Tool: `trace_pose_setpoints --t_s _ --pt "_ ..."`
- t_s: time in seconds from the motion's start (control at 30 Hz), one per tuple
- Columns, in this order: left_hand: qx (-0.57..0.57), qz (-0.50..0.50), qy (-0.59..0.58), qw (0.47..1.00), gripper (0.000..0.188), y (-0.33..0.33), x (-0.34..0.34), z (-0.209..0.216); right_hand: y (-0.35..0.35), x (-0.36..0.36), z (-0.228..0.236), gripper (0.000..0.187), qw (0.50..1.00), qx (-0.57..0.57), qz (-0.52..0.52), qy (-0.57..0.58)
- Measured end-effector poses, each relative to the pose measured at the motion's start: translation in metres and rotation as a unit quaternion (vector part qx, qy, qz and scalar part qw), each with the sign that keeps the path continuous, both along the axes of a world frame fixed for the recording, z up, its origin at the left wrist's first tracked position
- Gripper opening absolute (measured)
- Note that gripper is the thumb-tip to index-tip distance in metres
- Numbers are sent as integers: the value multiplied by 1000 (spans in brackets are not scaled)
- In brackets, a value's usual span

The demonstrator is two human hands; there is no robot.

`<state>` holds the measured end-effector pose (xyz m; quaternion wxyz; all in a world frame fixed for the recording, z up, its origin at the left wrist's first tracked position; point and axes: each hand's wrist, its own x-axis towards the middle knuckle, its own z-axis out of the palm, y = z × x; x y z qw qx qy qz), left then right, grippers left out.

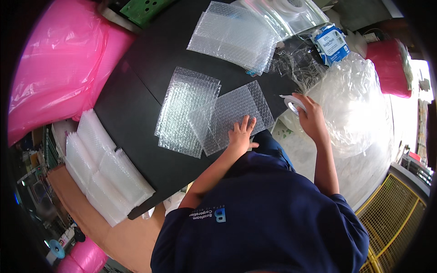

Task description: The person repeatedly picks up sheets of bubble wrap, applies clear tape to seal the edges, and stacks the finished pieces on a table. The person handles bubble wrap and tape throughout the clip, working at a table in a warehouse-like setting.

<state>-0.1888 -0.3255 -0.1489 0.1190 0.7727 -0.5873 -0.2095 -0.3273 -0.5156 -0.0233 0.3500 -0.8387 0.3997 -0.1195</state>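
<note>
My left hand (241, 134) lies with fingers spread on a bubble wrap pouch (232, 109) near the edge of the black table (132, 109). Out to the right, past the table edge, my right hand (312, 116) is closed round a roll of white tape (292, 103); a short end of tape sticks out to the left. Just left of the pouch under my left hand, more bubble wrap pouches (186, 109) lie in a small pile, partly overlapped by it. Farther back sits another stack of bubble wrap pouches (232, 38).
Clear plastic film with a tape roll (291, 7) lies at the far edge. A blue-and-white package (331, 44) and a big clear plastic bag (353, 104) stand right. Bubble wrap stacks (107, 168) sit left, below a pink wrapped bundle (63, 63). Yellow mesh (396, 218) is lower right.
</note>
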Motion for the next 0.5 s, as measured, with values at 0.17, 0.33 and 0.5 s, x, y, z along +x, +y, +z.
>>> trace_pose_setpoints --t_s 0.17,0.33,0.5 --pt "44 224 546 806 37 -54 22 6 26 -3 -11 39 999 15 -5 -45" --pt "127 205 708 664 19 -91 53 5 47 2 -15 42 996 89 5 -1" --pt "-136 118 420 890 20 -117 70 -18 77 -9 -37 40 992 107 -63 14"
